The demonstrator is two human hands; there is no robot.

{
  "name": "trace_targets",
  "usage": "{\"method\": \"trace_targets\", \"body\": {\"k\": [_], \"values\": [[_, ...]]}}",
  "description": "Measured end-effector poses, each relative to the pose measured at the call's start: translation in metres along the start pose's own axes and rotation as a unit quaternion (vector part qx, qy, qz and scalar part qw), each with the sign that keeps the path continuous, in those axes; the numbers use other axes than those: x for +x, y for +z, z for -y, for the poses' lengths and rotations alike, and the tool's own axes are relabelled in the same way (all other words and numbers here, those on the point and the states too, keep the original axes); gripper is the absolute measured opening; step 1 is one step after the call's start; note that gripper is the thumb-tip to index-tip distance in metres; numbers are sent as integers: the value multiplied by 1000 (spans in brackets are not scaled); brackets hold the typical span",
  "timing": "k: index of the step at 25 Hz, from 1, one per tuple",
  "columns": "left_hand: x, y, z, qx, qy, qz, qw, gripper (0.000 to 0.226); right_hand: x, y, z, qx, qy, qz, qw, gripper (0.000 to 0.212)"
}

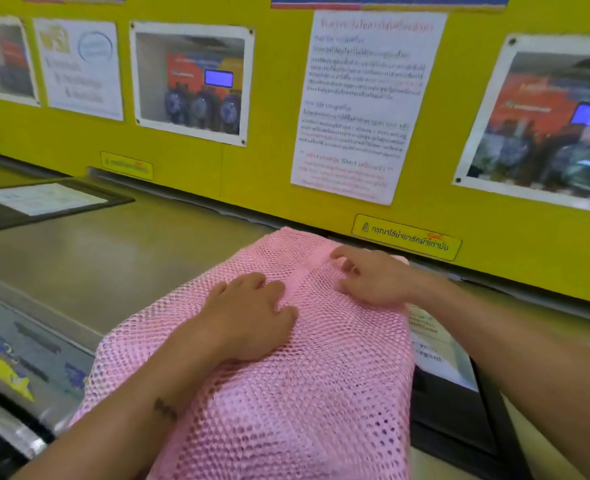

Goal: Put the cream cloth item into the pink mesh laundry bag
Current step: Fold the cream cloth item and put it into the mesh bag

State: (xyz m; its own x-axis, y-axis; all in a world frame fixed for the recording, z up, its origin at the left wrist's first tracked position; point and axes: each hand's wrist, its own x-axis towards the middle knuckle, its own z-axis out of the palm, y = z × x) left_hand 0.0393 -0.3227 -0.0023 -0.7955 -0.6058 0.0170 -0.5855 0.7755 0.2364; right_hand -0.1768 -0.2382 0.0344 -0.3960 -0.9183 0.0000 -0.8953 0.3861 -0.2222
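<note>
We had the pink mesh bag (286,393) flat on the counter (113,244). Left hand (248,317) pressed it open-palmed; right hand (369,275) pinched its far seam, probably hunting the opening. Cream cloth wasn't visible.

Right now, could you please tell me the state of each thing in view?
pink mesh laundry bag: lying on the steel countertop, looks closed along its central strip.
left hand: resting on the bag, fingers curled at the strip.
right hand: on the bag, fingers pinching mesh.
cream cloth item: not visible.
</note>
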Motion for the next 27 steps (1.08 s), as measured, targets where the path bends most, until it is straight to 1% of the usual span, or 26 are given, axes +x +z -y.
{"method": "trace_targets", "body": {"k": [1,2,4,7,9,11,13,15,17,19,22,23,25,27], "values": [[1,-4,-3,-4,-12,-4,1000,65,-3,-3,-1,22,-3,-4,1000,57],[0,-9,-8,-10,-18,-23,1000,63,-8,-7,-4,36,-9,-12,999,57],[-5,-18,-25,-34,4,-95,995,55,-26,-21,-14,40,-26,-36,998,55],[-17,-32,-70,-102,99,-176,974,44,-74,-49,-40,16,-30,-46,998,54],[-21,-41,-110,-160,168,-206,951,34,-115,-69,-64,5,-3,-42,999,52],[-22,-45,-160,-211,230,-215,925,25,-162,-85,-96,15,47,-47,998,50],[-22,-45,-209,-250,270,-198,909,21,-208,-100,-129,25,103,-51,993,49],[-21,-39,-255,-266,298,-179,899,21,-253,-115,-165,27,160,-50,985,48],[-19,-31,-294,-271,317,-157,895,20,-295,-126,-196,25,222,-26,974,49],[-18,-19,-328,-272,331,-129,894,19,-332,-134,-219,-13,291,15,956,53],[-17,2,-372,-263,351,-88,894,22,-372,-130,-243,-72,394,75,913,62],[-17,10,-385,-255,353,-74,897,23,-379,-124,-249,-73,418,91,901,64],[-16,27,-406,-225,350,-51,908,24,-384,-108,-261,-45,432,99,895,72],[-13,43,-417,-205,348,-39,914,21,-379,-92,-268,-36,417,69,906,84]]}}
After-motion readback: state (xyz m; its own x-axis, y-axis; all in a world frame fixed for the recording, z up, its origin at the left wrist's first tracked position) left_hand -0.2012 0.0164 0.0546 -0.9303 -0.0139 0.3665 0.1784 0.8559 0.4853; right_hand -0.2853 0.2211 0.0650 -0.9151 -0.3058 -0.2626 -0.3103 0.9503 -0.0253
